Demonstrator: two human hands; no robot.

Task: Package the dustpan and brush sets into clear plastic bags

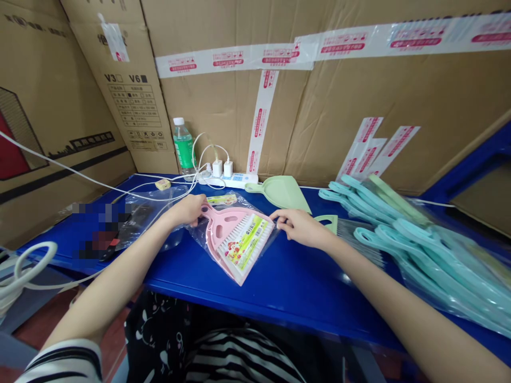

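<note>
A pink dustpan and brush set (pixel 215 219) lies in a clear plastic bag on the blue table (pixel 255 298). Its white bristles and a yellow-green printed label (pixel 248 242) face up. My left hand (pixel 187 210) has its fingers closed at the handle end, on the upper left of the bagged set. At the right corner of the set, my right hand (pixel 294 225) pinches the edge of the bag between thumb and fingers. Another yellow-green label (pixel 222 200) lies just behind the handle.
A green dustpan (pixel 281 192) and a green brush (pixel 328 222) lie behind and right. Several bagged turquoise sets (pixel 435 255) are piled at right. A power strip (pixel 239 181), bottle (pixel 184 149) and white cables stand along the cardboard (pixel 223 106). Clear plastic bags (pixel 147 213) lie left.
</note>
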